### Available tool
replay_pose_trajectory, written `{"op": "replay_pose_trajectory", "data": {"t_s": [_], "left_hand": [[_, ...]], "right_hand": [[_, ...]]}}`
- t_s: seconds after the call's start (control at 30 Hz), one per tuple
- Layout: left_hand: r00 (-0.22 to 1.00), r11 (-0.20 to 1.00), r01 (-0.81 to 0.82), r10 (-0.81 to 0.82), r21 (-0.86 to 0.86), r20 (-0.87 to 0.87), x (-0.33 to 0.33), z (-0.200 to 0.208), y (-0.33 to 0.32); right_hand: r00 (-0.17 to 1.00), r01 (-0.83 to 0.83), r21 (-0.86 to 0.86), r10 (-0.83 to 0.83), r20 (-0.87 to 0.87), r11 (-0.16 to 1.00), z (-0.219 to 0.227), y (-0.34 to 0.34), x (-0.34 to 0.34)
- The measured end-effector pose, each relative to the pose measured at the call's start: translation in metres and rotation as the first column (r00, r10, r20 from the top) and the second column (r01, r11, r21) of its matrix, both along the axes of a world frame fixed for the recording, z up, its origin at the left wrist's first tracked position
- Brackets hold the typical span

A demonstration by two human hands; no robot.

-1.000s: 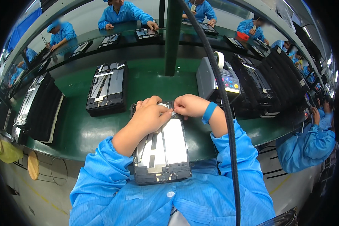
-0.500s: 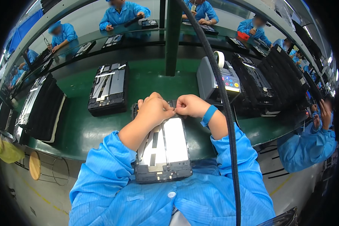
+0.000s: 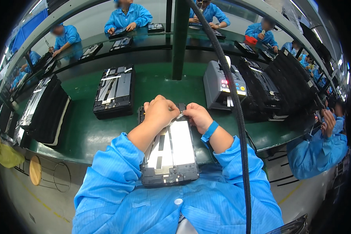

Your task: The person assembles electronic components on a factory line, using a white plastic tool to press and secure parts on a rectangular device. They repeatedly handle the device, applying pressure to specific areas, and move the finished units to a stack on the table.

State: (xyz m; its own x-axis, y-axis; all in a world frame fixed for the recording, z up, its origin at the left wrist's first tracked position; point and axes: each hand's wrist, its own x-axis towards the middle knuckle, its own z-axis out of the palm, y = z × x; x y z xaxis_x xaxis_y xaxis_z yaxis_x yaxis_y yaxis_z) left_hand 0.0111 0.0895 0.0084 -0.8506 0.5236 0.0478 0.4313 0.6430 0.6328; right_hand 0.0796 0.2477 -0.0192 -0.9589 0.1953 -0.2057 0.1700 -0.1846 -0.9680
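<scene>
The open flat device [image 3: 169, 152] lies left of the grey tape dispenser [image 3: 224, 87] and nearer the person than it, its near end close against the blue jacket [image 3: 179, 210]; the left hand [image 3: 158, 113] bends over its far end, thumb and fingers drawn nearly together (I cannot tell whether anything is caught between them); the right hand [image 3: 199, 118], on the dispenser's side, appears to pinch a small pale strip [image 3: 180, 116] between thumb and fingertip. The device looks stiff, fairly thin and moderately heavy; its bright metal panels would probably be slick and easily scratched, the exposed parts fragile; the black frame along its long sides, left of the dispenser, seems the safest hold; the strip looks light and limp, best taken by an end.
</scene>
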Motion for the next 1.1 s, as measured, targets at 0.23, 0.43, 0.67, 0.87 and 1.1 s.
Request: {"op": "replay_pose_trajectory", "data": {"t_s": [0.23, 0.43, 0.67, 0.87, 1.1], "left_hand": [[0.979, 1.0, 0.003, -0.007, -0.021, -0.205, 0.012, 0.009, -0.007], [0.97, 0.949, 0.105, -0.033, 0.297, -0.239, 0.055, 0.008, -0.098], [0.929, 0.765, 0.129, -0.316, 0.631, 0.194, 0.123, -0.053, -0.149], [0.931, 0.696, 0.162, -0.343, 0.7, 0.126, 0.115, -0.023, -0.134], [0.962, 0.542, 0.156, -0.274, 0.826, -0.002, 0.019, 0.058, -0.147]], "right_hand": [[0.995, 0.05, 0.14, -0.037, -0.09, 0.989, -0.025, 0.001, -0.014], [0.99, 0.109, -0.033, -0.111, -0.087, 0.994, -0.009, -0.007, 0.051], [0.96, -0.086, 0.542, 0.215, -0.179, 0.836, -0.021, -0.043, 0.134], [0.942, -0.125, 0.049, 0.134, -0.309, 0.991, 0.029, -0.063, 0.124], [0.822, -0.291, 0.086, 0.295, -0.488, 0.953, 0.093, -0.076, 0.013]]}}
